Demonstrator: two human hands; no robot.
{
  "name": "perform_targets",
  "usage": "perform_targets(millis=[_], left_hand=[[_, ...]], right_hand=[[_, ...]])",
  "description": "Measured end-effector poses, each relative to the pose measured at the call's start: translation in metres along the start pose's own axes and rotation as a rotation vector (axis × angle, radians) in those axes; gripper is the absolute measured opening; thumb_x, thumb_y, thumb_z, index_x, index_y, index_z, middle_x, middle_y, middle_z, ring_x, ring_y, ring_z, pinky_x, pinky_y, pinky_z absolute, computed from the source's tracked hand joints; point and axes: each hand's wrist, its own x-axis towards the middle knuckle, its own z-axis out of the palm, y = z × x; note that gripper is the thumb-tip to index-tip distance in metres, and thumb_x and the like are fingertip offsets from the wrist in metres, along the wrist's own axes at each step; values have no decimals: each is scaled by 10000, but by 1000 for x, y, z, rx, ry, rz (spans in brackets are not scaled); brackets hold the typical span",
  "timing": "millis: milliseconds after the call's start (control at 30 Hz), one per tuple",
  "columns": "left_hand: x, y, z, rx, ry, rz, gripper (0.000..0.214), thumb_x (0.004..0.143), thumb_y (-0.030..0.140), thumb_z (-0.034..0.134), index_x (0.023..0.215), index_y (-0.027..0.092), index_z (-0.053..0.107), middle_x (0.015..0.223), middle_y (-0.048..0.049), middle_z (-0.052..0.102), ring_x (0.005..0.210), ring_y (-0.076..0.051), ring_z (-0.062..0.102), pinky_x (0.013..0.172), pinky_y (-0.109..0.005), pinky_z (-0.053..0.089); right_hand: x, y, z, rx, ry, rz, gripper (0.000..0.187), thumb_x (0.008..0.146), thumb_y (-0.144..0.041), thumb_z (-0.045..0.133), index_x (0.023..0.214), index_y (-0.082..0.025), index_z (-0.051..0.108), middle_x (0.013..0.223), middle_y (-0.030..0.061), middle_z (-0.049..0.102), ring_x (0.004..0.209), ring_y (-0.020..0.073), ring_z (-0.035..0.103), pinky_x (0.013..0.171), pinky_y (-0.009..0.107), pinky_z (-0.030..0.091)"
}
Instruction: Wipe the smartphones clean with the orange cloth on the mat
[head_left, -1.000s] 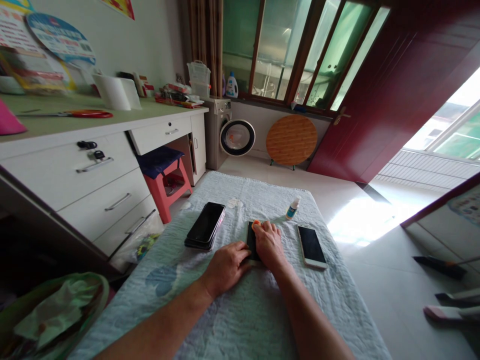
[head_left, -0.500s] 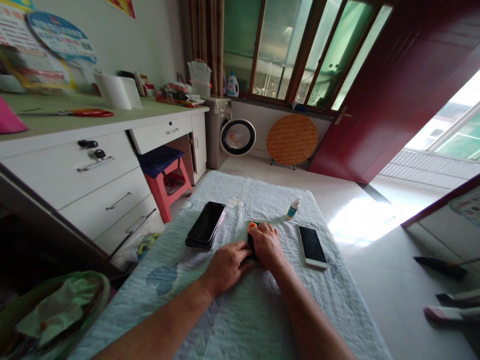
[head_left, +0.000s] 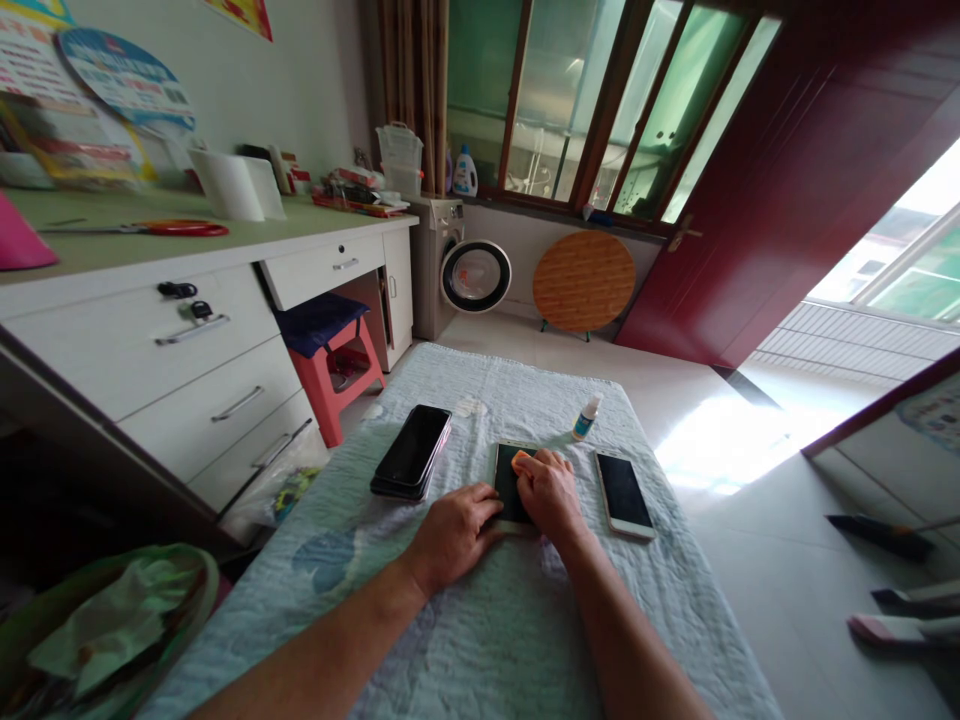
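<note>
A smartphone with a dark screen (head_left: 508,490) lies face up on the cloth-covered table. My left hand (head_left: 459,530) grips its lower left edge, fingers bent against the side. My right hand (head_left: 551,490) is closed on a small orange cloth (head_left: 520,461) and presses it to the screen, covering the phone's right part. Left of them is a stack of dark phones (head_left: 414,445). On the right lies a white-framed phone (head_left: 625,494), face up. A small spray bottle (head_left: 586,418) with a blue label stands behind my right hand.
A quilted pale blue cloth (head_left: 487,630) covers the table. Along the left runs a white drawer desk (head_left: 187,370) with red-handled scissors (head_left: 184,229). A red stool (head_left: 337,370) is tucked beside it. A washing machine (head_left: 435,265) with its door ajar stands behind.
My right hand has slid to the right across the screen with the orange cloth, uncovering more of the phone. My left hand stays at the phone's edge.
</note>
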Motion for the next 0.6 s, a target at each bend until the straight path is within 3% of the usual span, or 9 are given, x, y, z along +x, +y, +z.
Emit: perform_targets(millis=[233, 600], left_hand=[[2, 0, -1, 14, -8, 7, 278, 816, 184, 720, 1090, 204, 678, 1127, -38, 661, 1039, -216, 632, 939, -323, 498], [1, 1, -1, 2, 1, -6, 284, 810, 195, 726, 1090, 218, 680, 1141, -35, 663, 1034, -221, 637, 946, -331, 500]], right_hand=[[0, 2, -4, -82, -4, 76, 227, 902, -178, 496, 976, -258, 695, 924, 35, 608, 901, 178, 490, 783, 290, 264], [4, -3, 3, -101, -26, 21, 254, 985, -241, 418, 1017, -263, 669, 983, 41, 609, 906, 179, 488, 783, 298, 263]])
